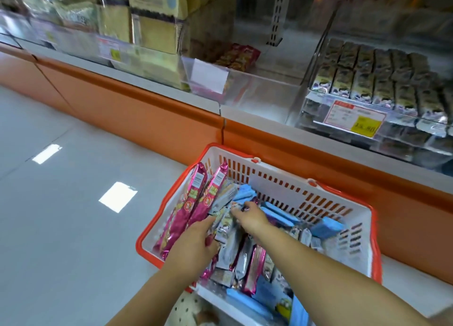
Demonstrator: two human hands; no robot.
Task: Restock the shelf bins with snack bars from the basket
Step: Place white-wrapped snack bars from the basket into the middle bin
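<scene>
- The white, orange-rimmed basket (pixel 274 178) sat in front of the shelf and held silver snack bars (pixel 229 247), pink packets (pixel 186 210) and blue packets (pixel 279 214).
- The clear shelf bin (pixel 308 110) at right held rows of dark-wrapped bars (pixel 362 80).
- The left hand (pixel 196 240) gripped several silver snack bars, their long axes pointing towards the shelf.
- The right hand (pixel 250 215) had its fingers curled at the bars' far ends; whether it grasped one could not be told.

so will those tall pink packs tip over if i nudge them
Likely yes: the pink packs stand on end, merely leaning against the basket wall, so a nudge could topple them. Their glossy foil looks slippery, and they seem light and slightly bendy.
</scene>
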